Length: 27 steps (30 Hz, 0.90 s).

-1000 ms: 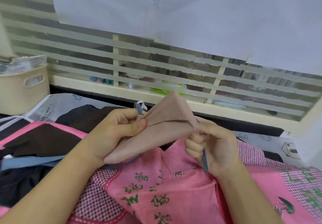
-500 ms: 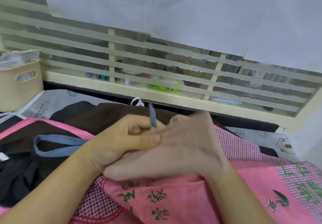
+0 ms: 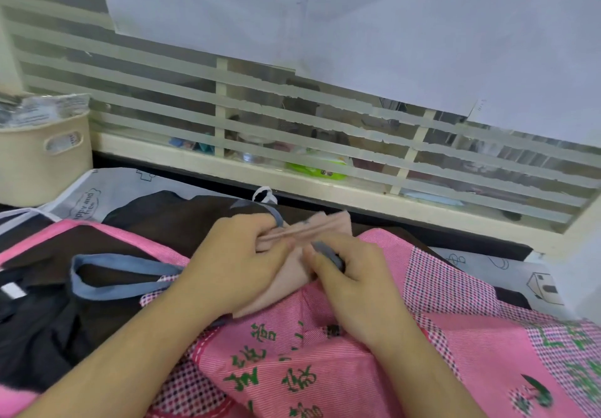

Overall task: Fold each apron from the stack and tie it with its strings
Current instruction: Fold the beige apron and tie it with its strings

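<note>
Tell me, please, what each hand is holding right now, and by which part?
The left hand holds the folded beige apron at its near end. The right hand pinches the apron's grey-blue string partway along.

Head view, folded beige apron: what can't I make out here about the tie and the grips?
- Folded beige apron: mostly covered by the left hand and right hand; whether any knot exists is hidden.
- Blue-grey string: held under the right fingers; its free end is hidden.
- Far edge of the apron: motion-blurred, so the folds cannot be counted.
- Beige basket: cut off by the left frame edge; its contents are unreadable.
</note>
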Each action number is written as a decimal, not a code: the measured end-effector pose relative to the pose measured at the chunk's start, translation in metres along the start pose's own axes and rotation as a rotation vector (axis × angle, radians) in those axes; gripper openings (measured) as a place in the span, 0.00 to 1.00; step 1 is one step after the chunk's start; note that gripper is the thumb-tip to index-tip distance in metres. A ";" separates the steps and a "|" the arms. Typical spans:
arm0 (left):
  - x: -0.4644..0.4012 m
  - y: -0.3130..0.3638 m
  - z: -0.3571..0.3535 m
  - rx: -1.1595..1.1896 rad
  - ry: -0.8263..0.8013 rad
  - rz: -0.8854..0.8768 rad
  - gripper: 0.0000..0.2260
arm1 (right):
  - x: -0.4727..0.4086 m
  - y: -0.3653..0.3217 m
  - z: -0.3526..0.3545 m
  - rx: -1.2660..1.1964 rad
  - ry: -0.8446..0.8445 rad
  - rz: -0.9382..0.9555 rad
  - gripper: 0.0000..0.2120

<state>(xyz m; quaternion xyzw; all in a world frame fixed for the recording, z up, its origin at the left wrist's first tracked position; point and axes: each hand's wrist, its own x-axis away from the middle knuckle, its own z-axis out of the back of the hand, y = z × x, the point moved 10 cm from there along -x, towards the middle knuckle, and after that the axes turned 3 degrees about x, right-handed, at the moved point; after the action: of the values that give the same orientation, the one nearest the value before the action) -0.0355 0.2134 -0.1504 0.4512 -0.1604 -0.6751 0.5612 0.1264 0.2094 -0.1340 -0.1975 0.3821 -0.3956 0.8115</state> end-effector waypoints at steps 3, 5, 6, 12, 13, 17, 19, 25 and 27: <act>0.006 0.005 -0.027 0.132 -0.232 0.003 0.16 | -0.002 -0.012 0.018 0.056 0.154 0.087 0.09; 0.008 0.009 -0.034 0.196 -0.277 0.009 0.14 | -0.003 -0.011 0.020 0.137 0.178 0.104 0.08; 0.008 0.010 -0.035 0.228 -0.280 0.021 0.14 | -0.004 -0.007 0.020 0.161 0.178 0.084 0.07; 0.007 0.003 -0.036 0.362 -0.318 0.124 0.10 | -0.004 0.004 0.022 0.298 0.223 0.026 0.05; 0.007 0.005 -0.033 0.363 -0.297 0.114 0.09 | -0.004 0.004 0.027 0.261 0.249 0.014 0.05; 0.005 0.015 -0.016 0.420 -0.162 0.031 0.05 | 0.004 0.034 0.038 -0.229 0.310 -0.257 0.17; 0.004 0.016 -0.012 0.469 -0.141 0.029 0.05 | 0.005 0.053 0.028 -0.555 0.236 -0.400 0.26; 0.003 0.016 -0.003 0.394 -0.066 -0.008 0.08 | 0.006 0.045 0.004 -0.665 -0.118 -0.385 0.10; 0.002 0.019 0.009 0.341 0.064 -0.064 0.09 | 0.004 0.046 0.006 -0.640 -0.055 -0.381 0.07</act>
<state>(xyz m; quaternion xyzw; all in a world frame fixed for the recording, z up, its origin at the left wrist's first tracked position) -0.0309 0.2032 -0.1330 0.5661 -0.2401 -0.6410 0.4594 0.1555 0.2348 -0.1609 -0.5191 0.4210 -0.3945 0.6306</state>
